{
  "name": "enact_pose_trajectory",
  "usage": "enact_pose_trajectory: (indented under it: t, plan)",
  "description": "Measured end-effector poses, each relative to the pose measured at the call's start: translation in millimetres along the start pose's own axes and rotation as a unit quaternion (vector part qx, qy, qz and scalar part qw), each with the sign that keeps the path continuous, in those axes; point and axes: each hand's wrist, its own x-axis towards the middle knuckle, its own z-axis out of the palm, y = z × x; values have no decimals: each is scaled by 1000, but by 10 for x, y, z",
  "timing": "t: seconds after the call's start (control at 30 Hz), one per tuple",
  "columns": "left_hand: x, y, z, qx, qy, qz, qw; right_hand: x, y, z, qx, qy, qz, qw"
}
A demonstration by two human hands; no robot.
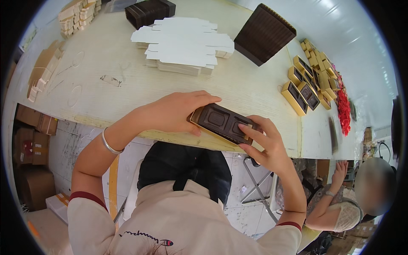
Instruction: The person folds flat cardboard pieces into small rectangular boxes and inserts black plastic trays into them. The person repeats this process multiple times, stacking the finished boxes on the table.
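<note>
Close to the table's front edge I hold a slim gold box with a dark brown plastic tray in it; two squarish hollows show in the tray. My left hand is closed around the box's left end, thumb on the near side and fingers at the far side. Gripping the other end is my right hand, with a fingertip on the tray's right hollow and the thumb at the near side. The box's underside is hidden.
Flat white carton blanks are piled beyond my hands. Dark brown tray stacks stand behind. Several gold boxes and a red bundle lie right. Folded cartons lie left. A co-worker sits at right.
</note>
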Motion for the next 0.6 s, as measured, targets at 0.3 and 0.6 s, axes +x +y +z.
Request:
enact_pose_trajectory:
  t: [0.3,0.6]
  plan:
    - [32,-70,-84,40,-50,-14,998,158,66,-32,155,-89,26,984]
    - [53,-58,32,133,1,23,991,206,23,118,-152,-3,-175,973]
